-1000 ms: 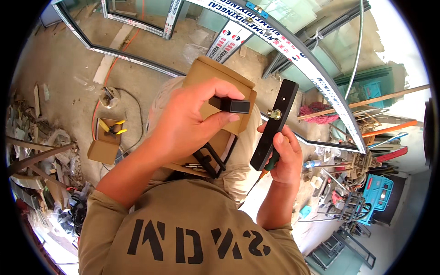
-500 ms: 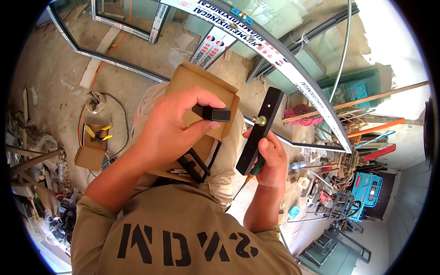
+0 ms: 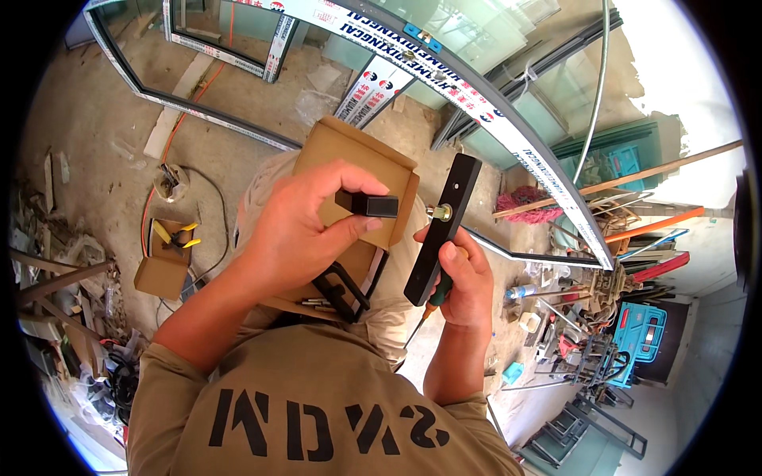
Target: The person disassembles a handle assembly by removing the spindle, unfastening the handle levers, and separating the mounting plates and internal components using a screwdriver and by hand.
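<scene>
My left hand (image 3: 290, 226) pinches a short black rectangular block (image 3: 375, 206) between thumb and fingers; its far end is hidden by the hand. Closed around the lower part of a long black handle plate (image 3: 458, 186) is my right hand (image 3: 467, 282). A brass-coloured metal fitting (image 3: 440, 213) juts from that plate toward the block, apart from it. The same hand also keeps a screwdriver (image 3: 441, 290) with a dark green handle against the plate, its shaft pointing down. On my lap, under the left hand, an open cardboard box (image 3: 349, 151) contains a black handle (image 3: 340, 292) and several metal pins (image 3: 317, 301).
A large window frame (image 3: 508, 127) with printed film curves across ahead of me. To the left, yellow-handled pliers (image 3: 176, 236) lie in a small box (image 3: 159, 276) near a bucket (image 3: 169, 184). Tools and a blue case (image 3: 639, 333) crowd the right side.
The plate in my right hand has shifted slightly left and turned a little, showing its fitting more from the side. My left hand still pinches the block, now slightly lower in view.
</scene>
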The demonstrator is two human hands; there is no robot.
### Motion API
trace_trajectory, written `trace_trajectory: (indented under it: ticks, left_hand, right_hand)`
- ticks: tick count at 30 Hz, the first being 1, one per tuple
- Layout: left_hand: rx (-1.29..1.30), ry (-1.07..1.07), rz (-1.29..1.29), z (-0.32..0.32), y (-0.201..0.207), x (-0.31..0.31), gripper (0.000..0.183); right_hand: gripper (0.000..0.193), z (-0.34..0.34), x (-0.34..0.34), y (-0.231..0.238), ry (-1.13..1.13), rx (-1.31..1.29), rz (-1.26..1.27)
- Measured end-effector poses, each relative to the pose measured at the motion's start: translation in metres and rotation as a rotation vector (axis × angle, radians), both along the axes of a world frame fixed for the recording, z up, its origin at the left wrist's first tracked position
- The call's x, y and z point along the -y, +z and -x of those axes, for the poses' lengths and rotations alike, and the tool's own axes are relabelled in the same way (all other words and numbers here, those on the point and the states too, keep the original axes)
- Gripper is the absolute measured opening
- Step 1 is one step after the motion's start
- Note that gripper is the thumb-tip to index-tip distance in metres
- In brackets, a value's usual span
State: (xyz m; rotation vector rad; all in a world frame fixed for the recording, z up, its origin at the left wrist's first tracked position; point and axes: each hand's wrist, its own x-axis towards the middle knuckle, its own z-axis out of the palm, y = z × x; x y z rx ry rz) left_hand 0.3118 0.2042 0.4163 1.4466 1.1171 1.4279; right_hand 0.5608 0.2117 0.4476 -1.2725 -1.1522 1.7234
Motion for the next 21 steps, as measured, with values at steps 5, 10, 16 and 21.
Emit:
trace_trajectory:
  ticks: [5, 10, 16, 21]
  left_hand:
    - [-0.035, -0.011, 0.023, 0.0018, 0.0001, 0.0021, 0.025]
    - [0.004, -0.010, 0.027, 0.0018, 0.0012, 0.0039, 0.025]
    - [-0.013, 0.014, -0.013, 0.0016, -0.0032, 0.0031, 0.025]
    - [-0.041, 0.014, -0.016, 0.0013, -0.0006, 0.0059, 0.026]
  right_hand:
    - [0.042, 0.0006, 0.0006, 0.0007, 0.027, 0.008, -0.005]
    - [0.042, 0.0006, 0.0004, -0.0008, 0.036, 0.026, -0.013]
    - [0.043, 0.0048, 0.0010, 0.0012, 0.057, 0.012, -0.014]
    - [0.043, 0.0049, 0.0019, 0.0009, 0.090, 0.014, 0.006]
